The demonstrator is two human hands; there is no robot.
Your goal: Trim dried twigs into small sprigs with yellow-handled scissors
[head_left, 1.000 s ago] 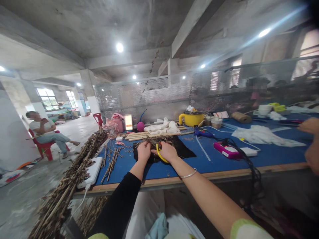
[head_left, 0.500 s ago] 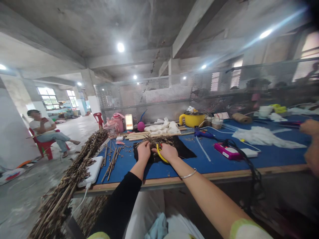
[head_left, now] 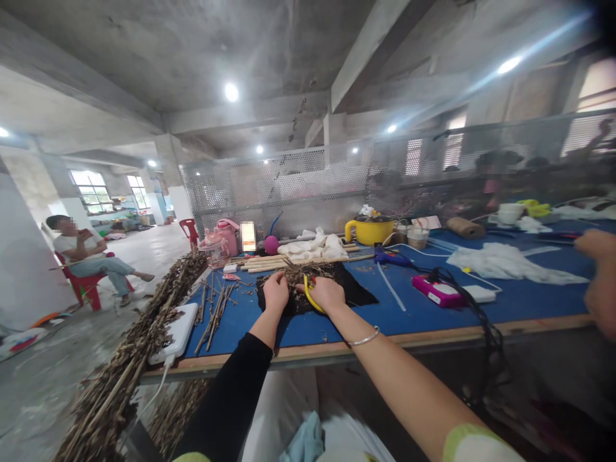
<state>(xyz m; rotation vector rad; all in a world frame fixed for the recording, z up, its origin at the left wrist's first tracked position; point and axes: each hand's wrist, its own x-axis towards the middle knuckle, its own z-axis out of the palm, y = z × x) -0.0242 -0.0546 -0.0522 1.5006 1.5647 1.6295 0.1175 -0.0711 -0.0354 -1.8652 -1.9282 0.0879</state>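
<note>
My left hand (head_left: 276, 292) is closed at the near side of a small heap of dry brown twigs (head_left: 299, 272), its fingers pinching at the stems. My right hand (head_left: 328, 294) is wrapped round a pair of yellow-handled scissors (head_left: 314, 303), with one curved handle showing below the fingers and a bit of red near the thumb. The blades are lost among the twigs. Both hands rest over a black cloth (head_left: 357, 289) on the blue table top (head_left: 298, 333). Loose cut sticks (head_left: 219, 311) lie to the left of my left hand.
A large bundle of dried stalks (head_left: 129, 346) leans over the table's left end beside a white power strip (head_left: 180, 330). Behind the cloth lie wooden rods (head_left: 264, 262), and a yellow pot (head_left: 370, 230). To the right are a blue glue gun (head_left: 392, 256), a magenta box (head_left: 436, 292) and another person's hand (head_left: 599, 276).
My hands stay almost in place, with the scissors' handle slightly more upright. The other person's hand at the right edge has shifted a little.
</note>
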